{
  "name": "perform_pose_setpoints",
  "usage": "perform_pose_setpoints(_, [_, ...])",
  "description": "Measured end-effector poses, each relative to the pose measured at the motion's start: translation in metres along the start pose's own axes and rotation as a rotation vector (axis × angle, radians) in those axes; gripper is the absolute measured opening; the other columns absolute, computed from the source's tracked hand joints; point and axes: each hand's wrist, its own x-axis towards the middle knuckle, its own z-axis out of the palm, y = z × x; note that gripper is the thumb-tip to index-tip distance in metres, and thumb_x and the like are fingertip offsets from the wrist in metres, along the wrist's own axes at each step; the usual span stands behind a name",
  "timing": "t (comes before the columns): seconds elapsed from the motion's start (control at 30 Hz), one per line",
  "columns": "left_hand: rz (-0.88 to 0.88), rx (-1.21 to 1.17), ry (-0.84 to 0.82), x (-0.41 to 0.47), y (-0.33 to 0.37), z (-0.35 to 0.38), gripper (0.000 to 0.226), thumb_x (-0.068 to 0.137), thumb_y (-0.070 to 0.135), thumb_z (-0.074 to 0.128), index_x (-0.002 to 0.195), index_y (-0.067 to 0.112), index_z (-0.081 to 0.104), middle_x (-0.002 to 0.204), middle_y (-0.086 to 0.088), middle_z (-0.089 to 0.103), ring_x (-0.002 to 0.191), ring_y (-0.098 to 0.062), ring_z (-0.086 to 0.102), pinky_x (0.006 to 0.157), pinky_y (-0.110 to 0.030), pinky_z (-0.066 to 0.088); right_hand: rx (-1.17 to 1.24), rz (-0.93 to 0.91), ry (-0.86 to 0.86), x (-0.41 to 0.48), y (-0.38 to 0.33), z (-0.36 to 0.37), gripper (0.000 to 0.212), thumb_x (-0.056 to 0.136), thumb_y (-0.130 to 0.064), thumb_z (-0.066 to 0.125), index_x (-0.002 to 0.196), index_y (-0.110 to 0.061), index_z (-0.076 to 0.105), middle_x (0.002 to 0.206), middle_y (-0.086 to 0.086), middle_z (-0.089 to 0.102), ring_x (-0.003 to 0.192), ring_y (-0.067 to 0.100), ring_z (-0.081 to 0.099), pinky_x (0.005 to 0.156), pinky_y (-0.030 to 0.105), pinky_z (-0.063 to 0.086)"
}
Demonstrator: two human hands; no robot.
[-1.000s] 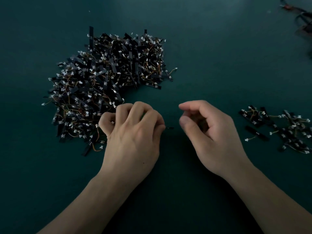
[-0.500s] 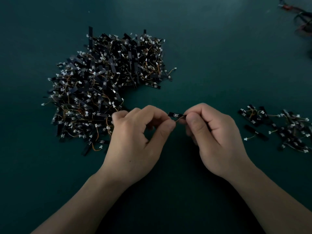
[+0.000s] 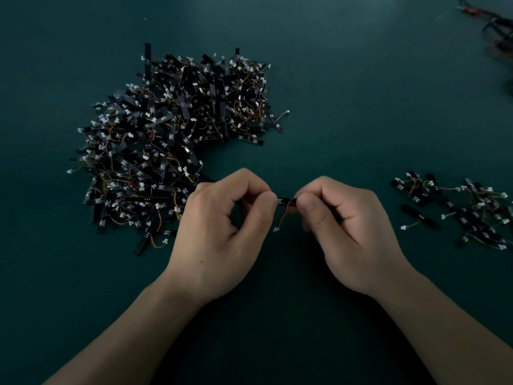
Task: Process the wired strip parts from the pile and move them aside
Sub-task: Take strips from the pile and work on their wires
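A big pile of black strip parts (image 3: 172, 145) with thin orange wires and white plugs lies on the dark green table at the left. Between my hands is one black strip part (image 3: 286, 202), held just above the table. My left hand (image 3: 222, 234) pinches its left end and my right hand (image 3: 347, 232) pinches its right end. Its orange wire hangs down, ending in a white plug (image 3: 276, 229). Most of the strip is hidden by my fingertips.
A smaller heap of the same strip parts (image 3: 460, 212) lies at the right, with one single strip (image 3: 419, 216) at its near-left edge. Dark cables (image 3: 497, 29) lie at the far right corner. The green table (image 3: 347, 107) spreads between the heaps.
My left hand came away from the pile's near edge with a strip. My right hand met it, and now both pinch the strip's ends with the wire dangling below.
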Motion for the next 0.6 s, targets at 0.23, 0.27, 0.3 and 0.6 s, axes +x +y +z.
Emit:
perform_pose_setpoints(0.23, [-0.023,-0.032,0.019,-0.0009,0.0039,0.0003,0.020,0.097,0.020,0.061,0.077,0.016,0.059,0.064,0.009,0.057,0.059,-0.011,0.055,0.058,-0.014,0.039,-0.009,0.074,-0.039,0.0010,0.0003,-0.0002,0.024,0.102,-0.041,0.053,0.086,-0.031,0.068,0.068,-0.003,0.064,0.056,0.017,0.058,0.050,0.032,0.045])
perform_pose_setpoints(0.27, [-0.023,-0.021,0.019,-0.0008,0.0039,0.0002,0.021,0.096,0.021,0.062,0.076,0.014,0.060,0.063,0.007,0.057,0.059,-0.014,0.055,0.058,-0.015,0.039,0.003,0.073,-0.045,0.0008,0.0001,-0.0009,0.024,0.102,-0.040,0.053,0.086,-0.030,0.068,0.068,-0.003,0.064,0.055,0.017,0.057,0.049,0.033,0.044])
perform_pose_setpoints(0.3, [-0.021,-0.003,0.022,-0.0007,0.0034,0.0003,0.021,0.095,0.020,0.064,0.076,0.013,0.060,0.062,0.005,0.058,0.059,-0.017,0.056,0.058,-0.016,0.039,0.023,0.072,-0.052,0.0004,0.0000,-0.0016,0.025,0.102,-0.039,0.053,0.085,-0.029,0.068,0.066,-0.002,0.063,0.054,0.017,0.056,0.049,0.034,0.044])
perform_pose_setpoints(0.6, [0.003,0.060,0.021,-0.0006,0.0001,0.0016,0.019,0.094,0.021,0.065,0.076,0.016,0.060,0.061,0.003,0.058,0.058,-0.020,0.056,0.058,-0.018,0.040,0.034,0.052,-0.057,0.0008,0.0008,-0.0009,0.023,0.101,-0.034,0.053,0.082,-0.031,0.064,0.064,0.000,0.060,0.053,0.019,0.054,0.048,0.035,0.043])
